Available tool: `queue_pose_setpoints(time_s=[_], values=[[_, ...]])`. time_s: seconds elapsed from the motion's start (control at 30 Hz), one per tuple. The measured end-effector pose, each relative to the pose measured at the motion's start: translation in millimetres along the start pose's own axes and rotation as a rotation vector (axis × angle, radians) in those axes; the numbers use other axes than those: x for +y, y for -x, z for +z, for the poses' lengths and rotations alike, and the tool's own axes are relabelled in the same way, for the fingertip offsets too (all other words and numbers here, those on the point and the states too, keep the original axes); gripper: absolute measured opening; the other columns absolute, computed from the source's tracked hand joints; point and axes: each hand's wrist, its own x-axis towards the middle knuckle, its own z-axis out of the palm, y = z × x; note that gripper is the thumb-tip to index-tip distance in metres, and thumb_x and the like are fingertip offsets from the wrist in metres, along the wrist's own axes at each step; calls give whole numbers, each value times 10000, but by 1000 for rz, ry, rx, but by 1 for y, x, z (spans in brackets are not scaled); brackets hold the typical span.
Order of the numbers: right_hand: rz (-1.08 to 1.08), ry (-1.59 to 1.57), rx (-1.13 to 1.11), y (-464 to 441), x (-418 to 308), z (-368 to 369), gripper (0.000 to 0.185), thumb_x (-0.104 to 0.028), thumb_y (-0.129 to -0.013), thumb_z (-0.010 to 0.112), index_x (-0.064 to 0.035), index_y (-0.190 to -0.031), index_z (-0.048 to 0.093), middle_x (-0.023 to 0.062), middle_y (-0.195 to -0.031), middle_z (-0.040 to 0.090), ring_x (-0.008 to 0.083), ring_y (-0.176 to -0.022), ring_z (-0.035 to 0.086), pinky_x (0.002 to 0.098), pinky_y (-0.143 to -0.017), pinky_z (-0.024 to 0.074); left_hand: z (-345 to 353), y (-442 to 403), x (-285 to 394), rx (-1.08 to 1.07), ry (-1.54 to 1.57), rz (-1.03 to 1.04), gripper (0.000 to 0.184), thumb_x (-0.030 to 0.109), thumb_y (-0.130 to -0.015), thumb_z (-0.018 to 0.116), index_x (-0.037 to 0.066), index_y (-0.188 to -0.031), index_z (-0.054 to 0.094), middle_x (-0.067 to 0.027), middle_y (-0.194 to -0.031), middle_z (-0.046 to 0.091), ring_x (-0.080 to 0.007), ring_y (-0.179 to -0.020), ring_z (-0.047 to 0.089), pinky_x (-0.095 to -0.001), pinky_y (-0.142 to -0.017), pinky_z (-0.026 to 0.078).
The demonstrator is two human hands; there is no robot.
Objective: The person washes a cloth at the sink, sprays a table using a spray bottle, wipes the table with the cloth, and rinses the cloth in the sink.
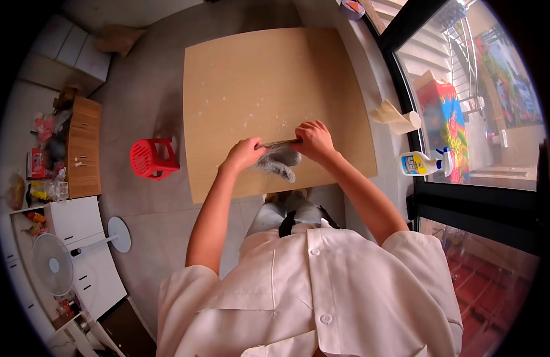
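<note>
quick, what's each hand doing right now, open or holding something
Left hand: closed, holding one side of the grey fabric piece's upper edge.
Right hand: closed, holding the other side of that edge.

Grey cloth (278, 162) ends hidden in fingers (312, 127); spray bottle (428, 163) lettering unreadable

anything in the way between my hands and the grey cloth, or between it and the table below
Nothing visible: the left hand and right hand already grip the cloth by its upper edge. No obstacle shows between it and the table either, though the patch directly beneath is hidden.
</note>
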Motion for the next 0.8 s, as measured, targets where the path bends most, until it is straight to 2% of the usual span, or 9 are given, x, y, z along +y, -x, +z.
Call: queue_pose_setpoints(time_s=[0.07, 0.17, 0.23, 0.27, 0.3, 0.37, 0.5, 0.63, 0.8], values=[[62, 54, 53, 2, 5, 5, 202, -299, -630, 637, -108, -676, 589, 47, -819, 584, 207, -888, 530, 416, -900, 326, 2, 3, 5, 65, -80, -96, 353, 343, -754, 587, -8, -730, 553, -190, -677, 582, -346, -655, 556, -380, -602, 435], [163, 97, -72, 3, 8, 7, 231, -322, -661, 611, -96, -710, 617, 72, -763, 609, 250, -808, 568, 406, -826, 390, 25, -7, -14, 166, 37, -105, 398, 373, -793, 526, -22, -801, 582, -209, -734, 601, -342, -700, 594, -387, -634, 466], [563, -315, -240, 0, 3, 9, 279, -330, -695, 576, -63, -755, 631, 123, -737, 621, 289, -725, 595, 390, -692, 459, 41, -15, -8, 141, 283, -253, 424, 377, -809, 495, -38, -819, 582, -226, -756, 601, -338, -705, 606, -386, -630, 485], [519, -439, -171, 1, 7, 27, 294, -330, -706, 571, -47, -767, 626, 133, -712, 617, 271, -697, 603, 373, -626, 468, 47, -19, -7, 116, 528, -399, 452, 381, -824, 465, -55, -837, 582, -243, -777, 601, -333, -710, 617, -386, -625, 504], [474, -561, -100, 3, 10, 46, 310, -330, -717, 565, -31, -779, 620, 142, -687, 613, 253, -670, 610, 356, -560, 478, 68, -35, -30, 103, 639, -302, 409, 382, -863, 410, -8, -860, 535, -139, -727, 599, -245, -688, 622, -403, -558, 541], [651, -1157, -307, 6, -19, 29, 318, -337, -751, 576, -40, -865, 569, 62, -745, 580, 150, -694, 575, 289, -540, 475, 59, -17, 14, 36, 973, -336, 416, 416, -861, 395, 23, -950, 497, -140, -800, 588, -249, -696, 619, -393, -569, 540], [486, -1058, -262, 8, -9, 42, 375, -326, -719, 642, -57, -958, 536, 64, -825, 592, 164, -757, 573, 296, -620, 473, 52, -8, 33, 56, 1005, -309, 413, 446, -858, 366, 45, -931, 431, -116, -802, 541, -251, -675, 599, -392, -537, 530], [278, -863, -290, 10, -8, 35, 449, -283, -702, 694, -70, -1049, 506, 76, -880, 592, 155, -813, 551, 296, -734, 432, 57, -15, 14, 74, 845, -225, 247, 301, -872, 439, 71, -959, 432, -104, -856, 553, -225, -682, 611, -337, -533, 539], [230, -916, -356, 6, -6, 36, 434, -148, -738, 651, -72, -1126, 472, 64, -855, 586, 145, -740, 562, 270, -662, 462, 52, -19, 0, 146, 1011, -186, 127, 153, -867, 442, 56, -950, 447, -56, -786, 567, -184, -616, 607, -313, -530, 537]])
